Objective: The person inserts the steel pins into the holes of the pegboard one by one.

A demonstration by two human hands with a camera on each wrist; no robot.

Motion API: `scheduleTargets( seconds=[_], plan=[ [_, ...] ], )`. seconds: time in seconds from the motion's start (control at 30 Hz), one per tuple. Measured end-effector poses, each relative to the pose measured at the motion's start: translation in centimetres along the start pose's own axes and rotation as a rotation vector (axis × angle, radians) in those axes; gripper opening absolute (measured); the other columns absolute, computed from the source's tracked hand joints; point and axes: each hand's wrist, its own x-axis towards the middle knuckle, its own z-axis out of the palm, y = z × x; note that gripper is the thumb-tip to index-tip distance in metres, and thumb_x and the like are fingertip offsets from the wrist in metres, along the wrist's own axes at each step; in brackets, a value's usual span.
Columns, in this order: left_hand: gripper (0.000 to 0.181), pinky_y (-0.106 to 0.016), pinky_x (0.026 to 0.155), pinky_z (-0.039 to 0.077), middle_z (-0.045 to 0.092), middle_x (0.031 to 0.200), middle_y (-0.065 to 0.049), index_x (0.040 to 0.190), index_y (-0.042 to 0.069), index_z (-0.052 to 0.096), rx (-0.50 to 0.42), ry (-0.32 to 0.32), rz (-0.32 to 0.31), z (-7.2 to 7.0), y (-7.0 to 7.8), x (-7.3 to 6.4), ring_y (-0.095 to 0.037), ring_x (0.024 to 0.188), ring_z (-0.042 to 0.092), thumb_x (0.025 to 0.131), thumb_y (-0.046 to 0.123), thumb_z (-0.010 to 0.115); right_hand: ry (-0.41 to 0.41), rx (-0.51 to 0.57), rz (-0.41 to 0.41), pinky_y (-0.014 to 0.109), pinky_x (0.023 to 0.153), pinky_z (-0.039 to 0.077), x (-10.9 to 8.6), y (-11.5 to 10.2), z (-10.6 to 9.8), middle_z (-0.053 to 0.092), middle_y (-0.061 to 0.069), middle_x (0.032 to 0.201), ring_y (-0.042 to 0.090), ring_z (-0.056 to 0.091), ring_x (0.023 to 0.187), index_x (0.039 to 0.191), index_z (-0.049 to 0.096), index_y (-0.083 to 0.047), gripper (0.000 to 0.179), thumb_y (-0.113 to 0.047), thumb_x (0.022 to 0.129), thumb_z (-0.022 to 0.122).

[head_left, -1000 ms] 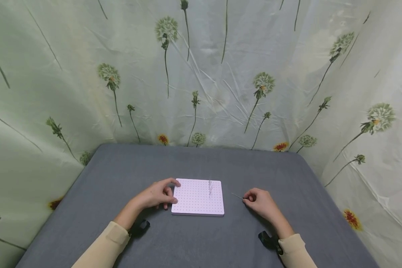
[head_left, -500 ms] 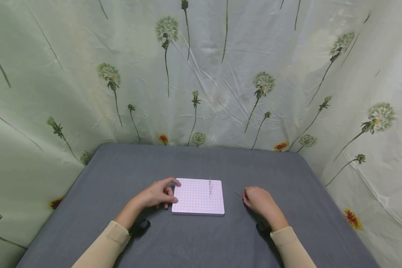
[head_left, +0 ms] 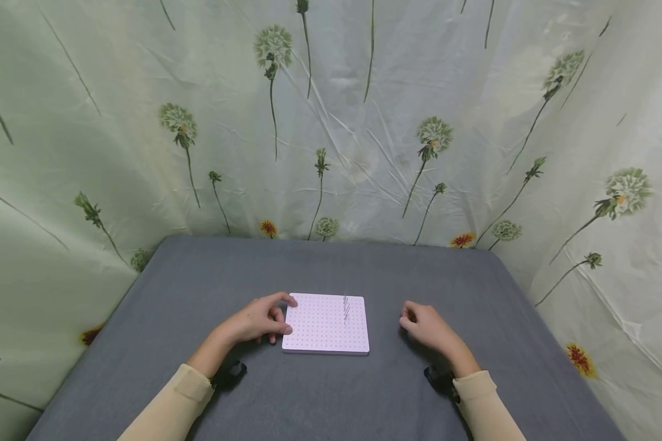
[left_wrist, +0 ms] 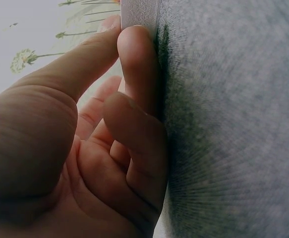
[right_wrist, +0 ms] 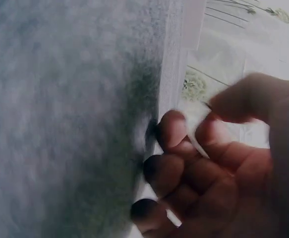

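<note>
A white pegboard (head_left: 322,334) with a grid of small holes lies flat on the grey table. Several thin metal pins (head_left: 346,309) stand in a row toward its right side. My left hand (head_left: 256,320) holds the board by its left edge, thumb and forefinger on its top near the corners; the left wrist view shows another fingertip against the board's side (left_wrist: 140,14). To the right of the board, my right hand (head_left: 427,327) is close over the table with curled fingers. A dark tip of a thin metal pin (right_wrist: 207,105) shows between its thumb and forefinger; the rest is hidden.
The grey cloth-covered table (head_left: 331,398) extends around the board. A curtain (head_left: 364,122) printed with dandelions hangs behind it and at both sides. Each wrist wears a dark camera mount, such as the right one (head_left: 440,381).
My right hand has turned and shifted slightly away from me. The thin pin that stuck out from its fingers toward the board no longer shows in the head view. The left hand stays put.
</note>
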Motion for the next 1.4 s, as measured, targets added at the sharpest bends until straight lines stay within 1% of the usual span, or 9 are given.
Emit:
scheduleTargets(
  seconds=[0.13, 0.37, 0.53, 0.67, 0.73, 0.83, 1.0, 1.23, 1.4],
  plan=[
    [0.053, -0.03, 0.047, 0.042, 0.066, 0.073, 0.0, 0.137, 0.014, 0.059, 0.005, 0.002, -0.002, 0.0, 0.0, 0.0, -0.014, 0.056, 0.063, 0.091, 0.022, 0.085, 0.053, 0.128, -0.008, 0.025, 0.062, 0.04, 0.2, -0.1, 0.1, 0.054, -0.004, 0.073, 0.006, 0.047, 0.06, 0.086, 0.058, -0.014, 0.018, -0.01, 0.103, 0.055],
    [0.053, -0.029, 0.047, 0.042, 0.065, 0.073, 0.0, 0.137, 0.014, 0.059, 0.006, 0.004, -0.007, 0.0, 0.1, -0.1, -0.014, 0.055, 0.063, 0.091, 0.021, 0.085, 0.147, 0.292, -0.045, 0.024, 0.065, 0.044, 0.3, -0.6, 0.5, 0.06, -0.003, 0.08, 0.005, 0.052, 0.07, 0.09, 0.069, -0.011, 0.009, -0.008, 0.098, 0.072],
    [0.053, -0.029, 0.047, 0.042, 0.066, 0.073, 0.0, 0.137, 0.014, 0.059, 0.009, 0.004, -0.003, 0.0, 0.1, -0.1, -0.014, 0.055, 0.063, 0.091, 0.022, 0.085, 0.176, 0.406, -0.08, 0.023, 0.065, 0.044, 0.3, -1.3, 0.7, 0.061, -0.002, 0.083, 0.005, 0.052, 0.072, 0.095, 0.071, -0.005, 0.006, -0.007, 0.096, 0.077],
    [0.053, -0.03, 0.047, 0.042, 0.066, 0.073, 0.0, 0.137, 0.014, 0.059, 0.009, 0.004, -0.003, 0.1, 0.1, -0.1, -0.014, 0.055, 0.062, 0.091, 0.022, 0.085, 0.157, 0.467, -0.13, 0.023, 0.065, 0.044, 0.4, -2.2, 1.0, 0.062, -0.003, 0.084, 0.005, 0.052, 0.072, 0.096, 0.075, -0.004, 0.005, -0.007, 0.095, 0.079],
    [0.053, -0.03, 0.047, 0.042, 0.065, 0.072, 0.0, 0.137, 0.014, 0.059, 0.009, 0.006, -0.005, 0.1, 0.1, -0.2, -0.014, 0.055, 0.062, 0.091, 0.022, 0.085, 0.138, 0.489, -0.136, 0.023, 0.065, 0.045, 0.5, -2.8, 1.1, 0.064, -0.003, 0.084, 0.006, 0.052, 0.072, 0.097, 0.078, -0.006, 0.004, -0.009, 0.095, 0.079],
    [0.053, -0.03, 0.047, 0.042, 0.065, 0.073, -0.001, 0.137, 0.014, 0.06, 0.009, 0.01, -0.007, 0.1, 0.1, -0.2, -0.015, 0.056, 0.062, 0.091, 0.021, 0.085, 0.113, 0.518, -0.142, 0.023, 0.065, 0.044, 0.7, -3.7, 1.6, 0.065, -0.001, 0.084, 0.006, 0.052, 0.072, 0.099, 0.079, -0.002, 0.009, -0.009, 0.095, 0.079],
    [0.052, -0.031, 0.047, 0.043, 0.065, 0.073, -0.001, 0.136, 0.015, 0.06, 0.007, 0.007, -0.004, 0.1, 0.1, -0.2, -0.015, 0.056, 0.063, 0.091, 0.022, 0.085, 0.073, 0.586, -0.109, 0.023, 0.065, 0.041, 1.2, -4.6, 3.0, 0.065, -0.003, 0.082, 0.006, 0.048, 0.07, 0.101, 0.078, 0.003, 0.013, -0.009, 0.096, 0.078],
    [0.052, -0.03, 0.048, 0.043, 0.065, 0.072, -0.001, 0.136, 0.015, 0.059, -0.003, 0.004, -0.004, 0.1, 0.0, -0.1, -0.015, 0.055, 0.062, 0.091, 0.021, 0.085, 0.021, 0.646, -0.065, 0.021, 0.06, 0.032, 2.2, -5.6, 4.4, 0.049, -0.011, 0.066, 0.003, 0.036, 0.062, 0.102, 0.078, 0.004, 0.016, -0.01, 0.095, 0.078],
    [0.052, -0.03, 0.048, 0.042, 0.065, 0.072, -0.001, 0.136, 0.015, 0.06, -0.008, 0.008, -0.014, 0.1, 0.0, 0.0, -0.015, 0.056, 0.062, 0.091, 0.02, 0.085, -0.005, 0.657, -0.033, 0.02, 0.058, 0.03, 2.5, -6.2, 4.9, 0.044, -0.012, 0.062, 0.003, 0.033, 0.059, 0.103, 0.079, 0.004, 0.017, -0.01, 0.094, 0.079]
  ],
)
